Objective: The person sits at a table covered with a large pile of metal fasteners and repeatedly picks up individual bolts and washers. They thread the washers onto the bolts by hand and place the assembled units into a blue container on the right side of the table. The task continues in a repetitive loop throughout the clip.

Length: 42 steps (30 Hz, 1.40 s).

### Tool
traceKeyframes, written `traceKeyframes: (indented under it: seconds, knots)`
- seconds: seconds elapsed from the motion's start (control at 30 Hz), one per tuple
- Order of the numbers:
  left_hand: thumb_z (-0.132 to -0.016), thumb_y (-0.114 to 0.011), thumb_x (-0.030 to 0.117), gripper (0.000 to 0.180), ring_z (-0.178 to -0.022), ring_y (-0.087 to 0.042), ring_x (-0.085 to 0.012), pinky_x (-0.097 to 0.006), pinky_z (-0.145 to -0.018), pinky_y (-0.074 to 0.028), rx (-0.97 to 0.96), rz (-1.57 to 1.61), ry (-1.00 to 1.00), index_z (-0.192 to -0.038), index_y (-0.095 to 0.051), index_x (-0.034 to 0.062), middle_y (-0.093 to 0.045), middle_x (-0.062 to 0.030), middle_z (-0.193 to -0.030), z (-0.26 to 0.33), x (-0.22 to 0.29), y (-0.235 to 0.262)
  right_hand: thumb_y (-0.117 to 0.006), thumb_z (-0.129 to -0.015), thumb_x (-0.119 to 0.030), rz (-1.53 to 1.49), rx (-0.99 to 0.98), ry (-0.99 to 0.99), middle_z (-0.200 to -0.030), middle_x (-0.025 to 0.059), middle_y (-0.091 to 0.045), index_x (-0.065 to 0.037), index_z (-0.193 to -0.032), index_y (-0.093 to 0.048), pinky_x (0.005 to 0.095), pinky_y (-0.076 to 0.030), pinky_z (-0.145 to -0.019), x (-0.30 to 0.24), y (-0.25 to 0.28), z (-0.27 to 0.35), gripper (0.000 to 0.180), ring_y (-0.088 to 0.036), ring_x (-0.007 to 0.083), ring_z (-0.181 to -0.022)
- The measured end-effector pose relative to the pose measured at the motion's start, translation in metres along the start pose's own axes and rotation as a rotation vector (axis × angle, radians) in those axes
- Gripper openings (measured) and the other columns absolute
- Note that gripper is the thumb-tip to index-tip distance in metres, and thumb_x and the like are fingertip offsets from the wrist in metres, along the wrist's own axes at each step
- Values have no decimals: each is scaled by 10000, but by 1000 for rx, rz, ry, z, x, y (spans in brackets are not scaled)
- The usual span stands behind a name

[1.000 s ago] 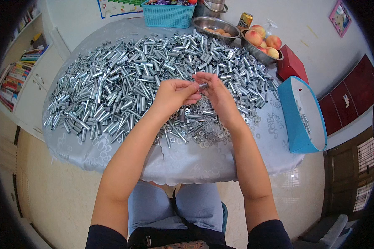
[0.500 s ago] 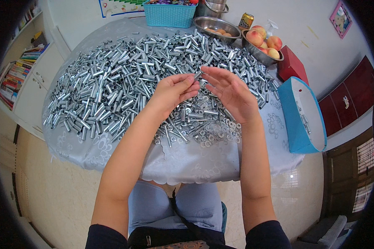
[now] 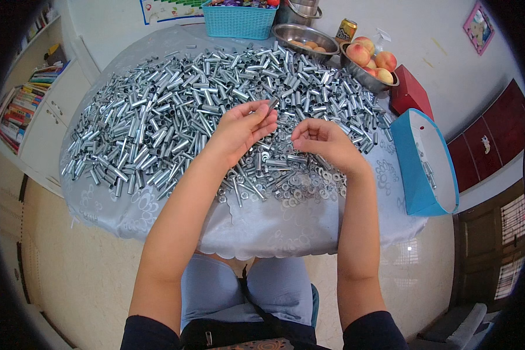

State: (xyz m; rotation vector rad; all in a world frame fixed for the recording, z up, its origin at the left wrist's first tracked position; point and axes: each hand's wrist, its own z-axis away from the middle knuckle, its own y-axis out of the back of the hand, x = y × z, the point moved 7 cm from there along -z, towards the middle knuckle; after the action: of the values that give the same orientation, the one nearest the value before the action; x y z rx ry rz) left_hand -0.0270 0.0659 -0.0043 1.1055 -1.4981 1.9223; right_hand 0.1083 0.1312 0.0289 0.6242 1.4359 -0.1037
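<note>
A round table draped in a pale, silvery patterned cloth with a scalloped edge (image 3: 256, 233) stands on a cream, speckled tiled floor (image 3: 70, 274) that gleams with window light at the lower right. Behind it rises a plain white wall (image 3: 437, 41) bearing a small pink-framed picture (image 3: 478, 26) and the lower edge of a colourful poster (image 3: 169, 9). On the left, a white cabinet (image 3: 41, 122) holds a row of stacked books (image 3: 23, 105). On the right runs a low dark-red cabinet (image 3: 484, 146), with a dark wooden lattice frame (image 3: 507, 245) beyond.
</note>
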Motion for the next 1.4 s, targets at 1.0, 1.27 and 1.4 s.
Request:
traceKeyframes:
  seconds: [1.0, 1.27, 1.4]
  knots:
    - [-855, -540, 157, 315, -819, -566, -111, -250, -771, -491, 5, -86, 58, -1102, -471, -26, -569, -78, -950, -2, -10, 0, -611, -719, -51, 510, 528, 273, -782, 121, -586, -19, -761, -577, 325, -447, -670, -1, 2, -5, 63, -565, 247, -726]
    - [-858, -534, 156, 284, -786, -574, -107, -242, -736, -507, -24, -166, 76, -1072, -491, -25, -577, -70, -904, -1, -13, -3, -560, -809, -41, -171, 647, 298, -781, 84, -604, 45, -883, -534, 219, -464, -663, 11, 19, -12, 117, -593, 131, -761]
    - [-860, -531, 159, 274, -774, -577, -106, -242, -729, -511, -24, -221, 78, -1056, -506, -30, -582, -65, -880, 1, -15, -5, -561, -809, -38, -144, 645, 310, -790, 97, -621, 44, -896, -547, 225, -473, -657, 0, 12, -9, 120, -606, 137, -760]
